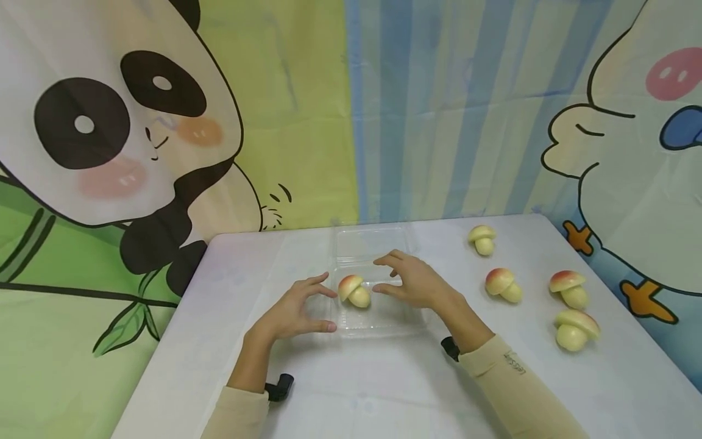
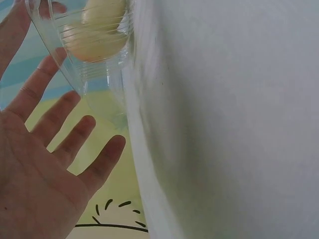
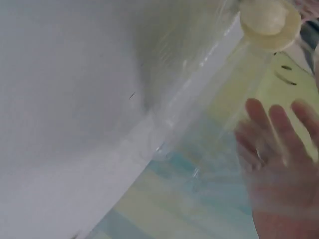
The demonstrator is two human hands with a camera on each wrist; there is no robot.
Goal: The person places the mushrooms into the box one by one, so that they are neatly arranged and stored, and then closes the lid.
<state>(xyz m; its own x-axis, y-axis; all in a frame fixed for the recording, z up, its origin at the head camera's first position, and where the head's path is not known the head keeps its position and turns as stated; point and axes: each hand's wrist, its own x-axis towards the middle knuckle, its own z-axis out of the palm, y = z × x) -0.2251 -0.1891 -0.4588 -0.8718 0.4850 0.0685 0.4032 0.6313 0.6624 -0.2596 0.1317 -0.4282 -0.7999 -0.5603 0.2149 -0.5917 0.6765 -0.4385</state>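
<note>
A clear plastic container [image 1: 392,317] with its lid [image 1: 373,242] folded back lies on the table. Inside, at its left side, a toy mushroom [image 1: 359,297] with a red and yellow cap lies tilted. My left hand [image 1: 293,310] is at the container's left edge, thumb and fingers spread. In the left wrist view its fingers [image 2: 55,114] extend beside the clear wall; whether they touch it I cannot tell. Above the container's right part hovers my right hand [image 1: 414,281], its fingers loosely bent and holding nothing. The right wrist view shows that hand partly through clear plastic.
Several more toy mushrooms lie on the right of the white table [image 1: 340,390]: one at the back [image 1: 482,239], one nearer the container [image 1: 503,285], and a red-capped one [image 1: 569,289] beside a yellow-capped one [image 1: 577,329]. A printed cloth [image 1: 296,122] hangs behind.
</note>
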